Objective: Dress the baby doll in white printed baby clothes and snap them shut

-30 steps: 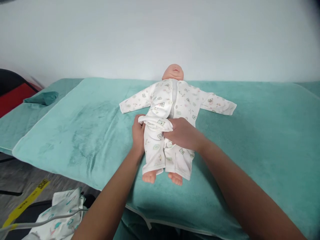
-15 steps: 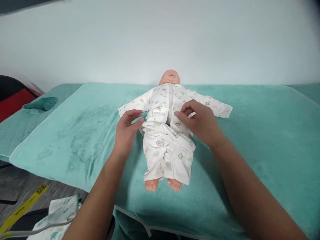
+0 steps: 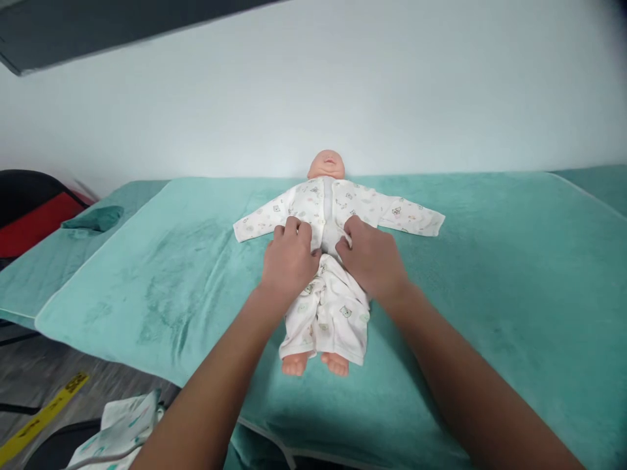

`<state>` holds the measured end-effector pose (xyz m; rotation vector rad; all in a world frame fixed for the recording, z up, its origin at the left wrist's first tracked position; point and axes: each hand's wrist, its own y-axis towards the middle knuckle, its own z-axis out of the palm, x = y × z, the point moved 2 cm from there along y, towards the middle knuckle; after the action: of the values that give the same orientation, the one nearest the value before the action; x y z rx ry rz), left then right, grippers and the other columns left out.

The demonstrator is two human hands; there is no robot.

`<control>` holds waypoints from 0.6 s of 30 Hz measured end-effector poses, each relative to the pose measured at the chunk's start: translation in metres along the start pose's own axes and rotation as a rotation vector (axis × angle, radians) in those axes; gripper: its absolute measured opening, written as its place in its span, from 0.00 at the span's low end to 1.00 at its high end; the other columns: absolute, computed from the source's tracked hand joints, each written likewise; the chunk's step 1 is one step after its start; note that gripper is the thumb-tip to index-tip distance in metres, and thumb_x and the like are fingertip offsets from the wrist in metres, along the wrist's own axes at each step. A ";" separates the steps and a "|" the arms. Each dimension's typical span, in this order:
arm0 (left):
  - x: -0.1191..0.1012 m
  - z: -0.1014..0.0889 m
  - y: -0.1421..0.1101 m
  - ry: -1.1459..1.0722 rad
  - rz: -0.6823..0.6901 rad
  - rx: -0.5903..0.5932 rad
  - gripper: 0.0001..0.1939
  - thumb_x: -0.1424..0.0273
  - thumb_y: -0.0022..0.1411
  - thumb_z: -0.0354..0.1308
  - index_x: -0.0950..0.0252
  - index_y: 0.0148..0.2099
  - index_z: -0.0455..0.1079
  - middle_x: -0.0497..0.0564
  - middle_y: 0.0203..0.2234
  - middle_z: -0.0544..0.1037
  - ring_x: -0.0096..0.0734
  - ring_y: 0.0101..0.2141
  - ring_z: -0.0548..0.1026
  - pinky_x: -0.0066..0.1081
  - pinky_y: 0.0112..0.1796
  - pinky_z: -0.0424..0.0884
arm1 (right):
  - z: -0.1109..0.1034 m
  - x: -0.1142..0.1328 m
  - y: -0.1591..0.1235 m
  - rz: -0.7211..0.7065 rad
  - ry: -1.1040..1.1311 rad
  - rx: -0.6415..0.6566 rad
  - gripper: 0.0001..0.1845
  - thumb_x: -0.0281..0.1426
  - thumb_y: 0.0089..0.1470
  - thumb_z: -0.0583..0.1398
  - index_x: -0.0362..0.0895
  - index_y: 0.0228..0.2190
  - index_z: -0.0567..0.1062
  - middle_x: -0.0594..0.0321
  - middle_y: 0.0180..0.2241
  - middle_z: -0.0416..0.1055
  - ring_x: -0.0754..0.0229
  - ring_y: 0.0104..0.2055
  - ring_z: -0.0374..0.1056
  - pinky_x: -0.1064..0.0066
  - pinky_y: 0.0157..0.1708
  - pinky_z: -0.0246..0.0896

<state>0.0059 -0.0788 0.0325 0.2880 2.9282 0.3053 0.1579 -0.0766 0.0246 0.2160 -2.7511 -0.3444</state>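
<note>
Now both hands (image 3: 290, 258) have lowered onto the jacket (image 3: 309, 201).

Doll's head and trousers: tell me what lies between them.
The head view shows the printed top between the doll's head and the trousers, left hand and right hand at its lower part.

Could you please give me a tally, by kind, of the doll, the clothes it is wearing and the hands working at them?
Doll: 1
White patterned top: 1
White patterned trousers: 1
Left hand and right hand: 2 hands
Total: 5
</note>
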 end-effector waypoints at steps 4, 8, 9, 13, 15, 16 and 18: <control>-0.007 -0.003 0.006 0.084 -0.011 0.018 0.10 0.66 0.63 0.56 0.64 0.45 0.66 0.62 0.47 0.69 0.54 0.46 0.69 0.41 0.35 0.70 | 0.001 -0.008 0.005 0.002 0.110 -0.014 0.08 0.34 0.62 0.50 0.44 0.37 0.66 0.56 0.30 0.73 0.53 0.31 0.67 0.66 0.29 0.48; -0.016 -0.002 0.012 0.174 -0.012 0.062 0.15 0.63 0.63 0.55 0.66 0.48 0.66 0.64 0.47 0.69 0.57 0.46 0.70 0.40 0.33 0.69 | 0.007 -0.008 0.004 -0.005 0.101 -0.007 0.11 0.36 0.63 0.49 0.43 0.39 0.67 0.53 0.33 0.74 0.52 0.33 0.70 0.66 0.28 0.47; -0.019 -0.002 0.013 0.187 -0.010 0.057 0.15 0.64 0.62 0.55 0.66 0.49 0.66 0.64 0.47 0.69 0.57 0.45 0.71 0.40 0.33 0.69 | 0.008 -0.008 0.004 -0.006 0.109 -0.005 0.11 0.36 0.62 0.49 0.44 0.38 0.67 0.53 0.32 0.74 0.51 0.33 0.70 0.66 0.28 0.47; -0.017 -0.005 0.019 0.118 -0.031 0.011 0.09 0.69 0.60 0.53 0.66 0.42 0.69 0.61 0.40 0.72 0.51 0.39 0.74 0.40 0.35 0.68 | 0.004 -0.018 0.011 0.041 0.400 0.040 0.09 0.37 0.60 0.51 0.46 0.31 0.65 0.59 0.27 0.71 0.53 0.32 0.71 0.68 0.29 0.55; -0.002 -0.012 0.025 -0.051 -0.123 -0.047 0.04 0.70 0.57 0.54 0.64 0.34 0.68 0.57 0.32 0.73 0.47 0.34 0.74 0.41 0.36 0.68 | 0.001 -0.027 0.016 0.123 0.701 0.117 0.12 0.40 0.60 0.52 0.46 0.29 0.63 0.63 0.26 0.69 0.56 0.29 0.71 0.69 0.28 0.60; 0.010 -0.015 0.028 -0.183 -0.195 -0.086 0.03 0.70 0.56 0.55 0.63 0.31 0.67 0.54 0.28 0.72 0.45 0.33 0.74 0.40 0.36 0.68 | -0.002 -0.033 0.018 0.158 0.841 0.150 0.13 0.42 0.60 0.52 0.46 0.29 0.63 0.64 0.26 0.69 0.57 0.28 0.71 0.69 0.28 0.61; 0.040 -0.021 0.032 -0.530 -0.352 -0.176 0.04 0.69 0.53 0.56 0.62 0.28 0.64 0.50 0.23 0.70 0.40 0.29 0.72 0.38 0.34 0.69 | -0.008 -0.051 0.022 0.196 1.020 0.168 0.15 0.44 0.57 0.54 0.46 0.28 0.64 0.65 0.26 0.68 0.58 0.28 0.70 0.69 0.28 0.64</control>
<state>-0.0314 -0.0430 0.0529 -0.1528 2.3520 0.3629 0.2053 -0.0473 0.0209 0.1119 -1.7633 0.0613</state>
